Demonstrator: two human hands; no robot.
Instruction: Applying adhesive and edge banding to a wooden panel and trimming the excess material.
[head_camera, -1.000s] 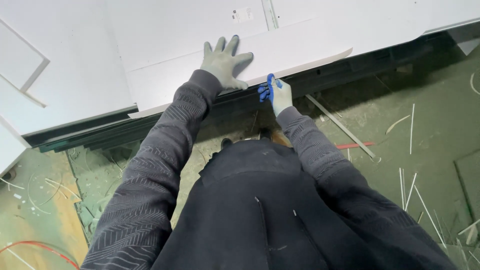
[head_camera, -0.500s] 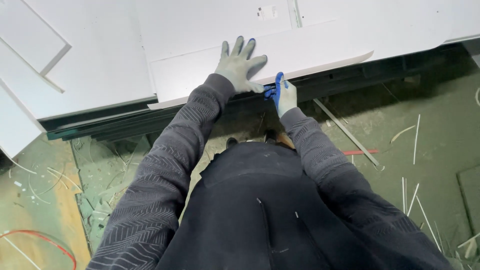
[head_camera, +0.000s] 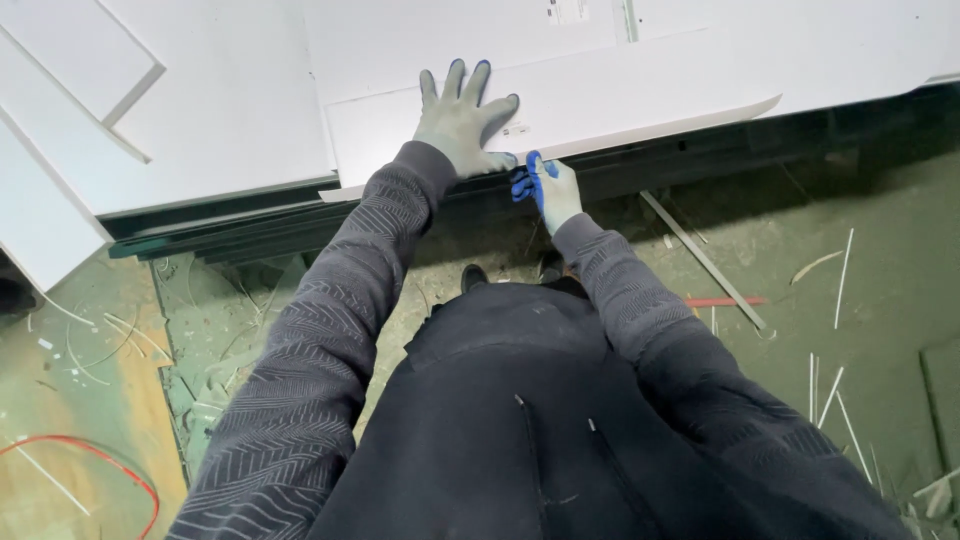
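Broadly, the bench (head_camera: 230, 130) fills the top of the view, stacked with large white panels (head_camera: 200, 110), and the topmost long white panel (head_camera: 620, 100) lies along its near edge, jutting a little past the dark frame below. That panel sits directly under the fingers of the left hand (head_camera: 462, 125), which is gloved in grey and pressed flat on it, fingers (head_camera: 455, 85) spread wide and gripping nothing, only bearing down. Just beside that hand, at the panel's near edge, the right hand (head_camera: 548, 188), in a blue-tipped glove, is curled closed; its fingers (head_camera: 530, 172) pinch at the panel's lip, though whether they grip the edge itself or a small tool I cannot tell. Compared with a second ago, both hands have slid rightward along the edge and the left palm has moved closer to the right hand, so the two now nearly touch; this suggests the work is creeping along the edge in short stretches, the flat hand steadying each new stretch. Below the fingers, the green floor (head_camera: 850, 330) carries thin white offcut strips (head_camera: 845, 270), and a red cable (head_camera: 110, 465) loops far to the left.
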